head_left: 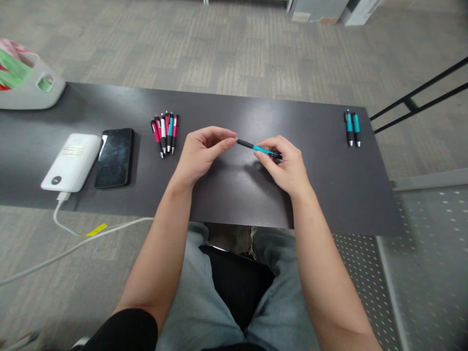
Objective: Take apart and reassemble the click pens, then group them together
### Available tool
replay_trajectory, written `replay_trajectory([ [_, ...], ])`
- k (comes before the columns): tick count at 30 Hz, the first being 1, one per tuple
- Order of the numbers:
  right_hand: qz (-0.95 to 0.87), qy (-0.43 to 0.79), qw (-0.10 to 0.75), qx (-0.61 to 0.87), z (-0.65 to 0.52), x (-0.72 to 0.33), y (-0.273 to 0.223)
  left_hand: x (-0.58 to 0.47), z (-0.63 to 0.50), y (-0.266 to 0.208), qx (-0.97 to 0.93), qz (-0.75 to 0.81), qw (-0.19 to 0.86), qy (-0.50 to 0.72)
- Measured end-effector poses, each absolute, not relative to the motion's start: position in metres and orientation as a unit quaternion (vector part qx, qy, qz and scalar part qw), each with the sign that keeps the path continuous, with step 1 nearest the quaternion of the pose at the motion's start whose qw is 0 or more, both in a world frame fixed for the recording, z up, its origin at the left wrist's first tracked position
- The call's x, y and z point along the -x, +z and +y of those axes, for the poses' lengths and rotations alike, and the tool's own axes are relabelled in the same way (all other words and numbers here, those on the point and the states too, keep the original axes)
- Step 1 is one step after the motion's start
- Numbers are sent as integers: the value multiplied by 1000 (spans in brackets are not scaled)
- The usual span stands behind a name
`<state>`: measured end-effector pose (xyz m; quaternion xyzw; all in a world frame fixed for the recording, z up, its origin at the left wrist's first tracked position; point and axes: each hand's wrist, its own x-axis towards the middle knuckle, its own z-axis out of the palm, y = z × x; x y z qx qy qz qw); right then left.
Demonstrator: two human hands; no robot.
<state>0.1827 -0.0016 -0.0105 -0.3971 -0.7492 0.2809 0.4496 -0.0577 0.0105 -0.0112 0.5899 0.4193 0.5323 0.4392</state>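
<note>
Teal and black, a click pen (263,150) is held between the person's 2 hands, above the middle of a dark grey counter (340,195). It slants slightly, its black grip section towards the left and its clip end towards the right. The left hand (199,153) has its thumb and index fingers pinched together at the pen's writing tip; the fingers of the right hand (287,165) grip the teal barrel near the clip end, with the thumb on the near side.

Left of the hands, a bunch of retractable pens (166,131) lies close together on the counter, mostly crimson and black, with 1 white and 1 teal among them. Near the far right corner, 2 teal-and-black pens (353,128) lie side by side, their metal tips pointing towards the person.

Further left are a black smartphone (114,158) and, just beside it, a white power bank (73,161) with a white cable (57,214) plugged into its near end. A yellow tag (96,229) shows along the cabling. At the far left, a white plastic basket (47,97) with a handle cut-out holds green and red-and-white items (14,70).
</note>
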Motion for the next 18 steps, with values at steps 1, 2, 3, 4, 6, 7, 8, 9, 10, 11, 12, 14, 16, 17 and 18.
replay_trajectory([
  [1, -750, 281, 447, 399, -2, -183, -10, 58, 11, -12, -596, 421, 434, 528],
  [2, -750, 280, 444, 402, -2, -183, -9, 58, 11, -12, -601, 422, 429, 526],
  [3, -750, 278, 443, 405, -2, -183, -9, 58, 11, -12, -606, 422, 422, 526],
  [4, -751, 274, 443, 406, -2, -184, -8, 58, 10, -12, -613, 422, 415, 523],
  [6, -755, 266, 444, 403, -1, -185, -8, 59, 10, -10, -633, 430, 395, 508],
  [7, -758, 262, 443, 400, -1, -185, -8, 60, 9, -9, -644, 438, 382, 498],
  [8, -761, 260, 440, 399, 0, -186, -9, 60, 9, -8, -653, 445, 368, 490],
  [9, -764, 259, 435, 400, 0, -187, -10, 61, 8, -8, -661, 449, 356, 485],
  [10, -766, 260, 429, 403, 1, -188, -11, 61, 8, -7, -665, 450, 348, 484],
  [11, -767, 263, 422, 406, 2, -188, -13, 61, 7, -7, -667, 447, 344, 487],
  [12, -768, 267, 416, 408, 2, -189, -14, 61, 7, -7, -667, 442, 344, 491],
  [14, -768, 277, 412, 405, 3, -189, -17, 60, 7, -7, -661, 437, 353, 497],
  [16, -765, 287, 410, 406, 2, -189, -19, 60, 7, -8, -652, 439, 363, 500],
  [17, -761, 289, 411, 410, 2, -189, -19, 61, 7, -8, -650, 439, 369, 498],
  [18, -757, 290, 410, 417, 1, -189, -19, 61, 7, -7, -650, 439, 375, 495],
])
